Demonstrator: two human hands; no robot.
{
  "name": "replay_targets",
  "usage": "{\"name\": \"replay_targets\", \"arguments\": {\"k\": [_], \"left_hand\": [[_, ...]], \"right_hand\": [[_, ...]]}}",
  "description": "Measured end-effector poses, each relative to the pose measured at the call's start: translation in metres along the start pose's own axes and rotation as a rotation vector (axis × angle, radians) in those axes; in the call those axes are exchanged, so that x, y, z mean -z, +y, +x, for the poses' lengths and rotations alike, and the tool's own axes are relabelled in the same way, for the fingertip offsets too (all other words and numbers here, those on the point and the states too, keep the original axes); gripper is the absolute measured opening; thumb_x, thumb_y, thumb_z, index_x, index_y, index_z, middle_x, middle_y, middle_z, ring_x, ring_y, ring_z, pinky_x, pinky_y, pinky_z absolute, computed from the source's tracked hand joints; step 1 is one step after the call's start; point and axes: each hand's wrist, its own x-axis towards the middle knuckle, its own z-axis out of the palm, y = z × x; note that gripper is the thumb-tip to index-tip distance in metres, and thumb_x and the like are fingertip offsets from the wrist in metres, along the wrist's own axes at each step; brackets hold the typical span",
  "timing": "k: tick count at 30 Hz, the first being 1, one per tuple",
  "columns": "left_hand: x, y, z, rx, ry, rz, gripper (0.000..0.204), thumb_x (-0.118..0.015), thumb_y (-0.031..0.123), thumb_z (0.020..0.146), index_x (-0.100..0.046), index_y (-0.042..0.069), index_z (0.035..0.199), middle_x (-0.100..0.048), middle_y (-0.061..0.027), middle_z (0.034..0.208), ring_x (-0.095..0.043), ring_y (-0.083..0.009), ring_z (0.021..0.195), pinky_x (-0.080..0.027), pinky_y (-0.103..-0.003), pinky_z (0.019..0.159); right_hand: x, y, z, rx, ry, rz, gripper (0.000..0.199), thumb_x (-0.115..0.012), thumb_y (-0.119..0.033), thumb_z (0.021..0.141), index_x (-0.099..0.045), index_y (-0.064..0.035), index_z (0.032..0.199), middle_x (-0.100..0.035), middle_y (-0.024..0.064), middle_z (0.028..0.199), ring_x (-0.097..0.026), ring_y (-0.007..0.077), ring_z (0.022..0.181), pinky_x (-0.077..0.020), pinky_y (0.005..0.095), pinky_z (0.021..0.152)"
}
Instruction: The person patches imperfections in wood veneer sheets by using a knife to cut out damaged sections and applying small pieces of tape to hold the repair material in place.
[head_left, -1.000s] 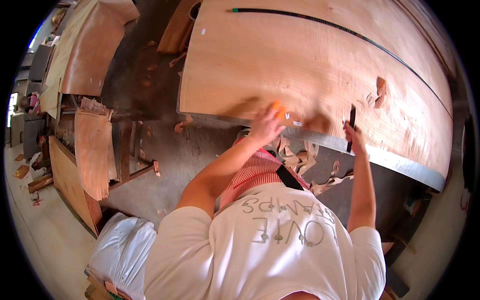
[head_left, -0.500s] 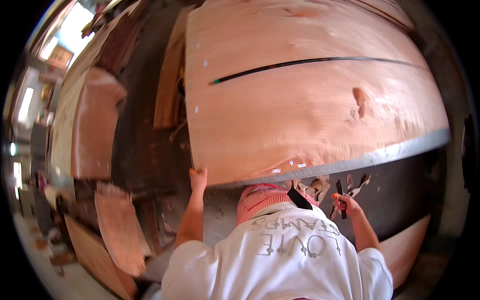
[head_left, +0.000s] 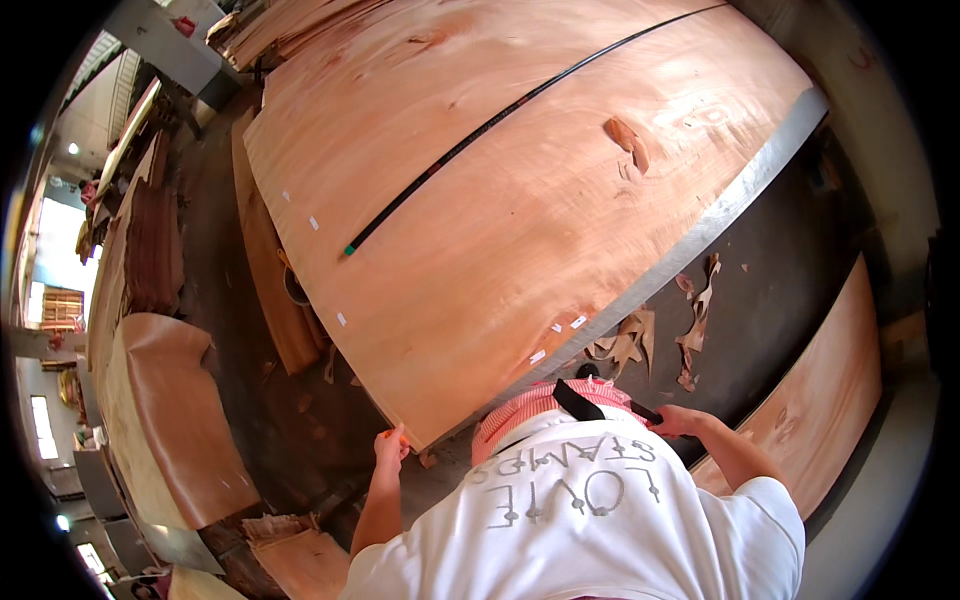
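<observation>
- The left hand rests at the near corner of the big wood veneer sheet, fingers curled around something small and orange; the grip reads as closed, apparently to steady that corner.
- The right hand sits at 4 o'clock from the sheet's middle, closed around a dark tool handle, just beside the grey tabletop edge.
- The sheet lies flat across the tabletop, overhanging toward the person, so its edge is within reach.
- A thin black strip crosses the sheet toward 1 o'clock.
- Torn veneer scraps lie on the dark floor under the edge.
</observation>
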Motion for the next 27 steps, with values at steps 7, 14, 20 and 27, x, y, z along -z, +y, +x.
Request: {"name": "replay_targets", "arguments": {"k": [7, 14, 20, 27], "left_hand": [[0.004, 0.017, 0.016, 0.106, -0.04, 0.018, 0.025, -0.068, 0.025, 0.08, -0.052, 0.009, 0.069, -0.051, -0.0013, 0.057, -0.039, -0.0064, 0.041, -0.026, -0.018, 0.034], [0.006, 0.087, 0.017, 0.183, -0.403, -0.033, 0.019, -0.065, 0.02, 0.078, -0.05, 0.014, 0.068, -0.046, 0.0034, 0.054, -0.035, -0.005, 0.037, -0.027, -0.018, 0.032], [-0.021, 0.188, 0.054, -0.072, -0.277, -0.522, 0.022, -0.061, 0.025, 0.081, -0.06, 0.011, 0.098, -0.064, 0.0002, 0.095, -0.061, -0.017, 0.085, -0.046, -0.028, 0.06], [-0.063, 0.282, 0.102, -0.316, -0.067, -1.152, 0.028, -0.049, 0.036, 0.088, -0.056, 0.01, 0.098, -0.059, -0.0042, 0.087, -0.053, -0.0132, 0.067, -0.042, -0.02, 0.054]], "right_hand": [[-0.036, 0.029, -0.008, 0.049, 0.191, 0.526, 0.038, -0.059, -0.045, 0.085, -0.059, -0.0062, 0.082, -0.045, -0.0036, 0.056, -0.037, 0.0068, 0.046, -0.0271, 0.023, 0.042], [-0.063, 0.102, 0.015, -0.01, 0.486, 1.084, 0.023, -0.057, -0.028, 0.088, -0.059, -0.0068, 0.08, -0.057, 0.0031, 0.061, -0.034, 0.0046, 0.04, -0.0232, 0.0208, 0.037], [-0.036, 0.117, 0.003, -0.062, 0.638, 0.98, 0.019, -0.057, -0.025, 0.088, -0.058, -0.0082, 0.08, -0.056, 0.0028, 0.063, -0.034, 0.0045, 0.04, -0.026, 0.0204, 0.035], [0.005, 0.088, 0.002, 0.063, 0.753, 0.904, 0.016, -0.056, -0.026, 0.088, -0.059, -0.0095, 0.087, -0.056, 0.0024, 0.062, -0.036, 0.004, 0.04, -0.0264, 0.0195, 0.036]]}}
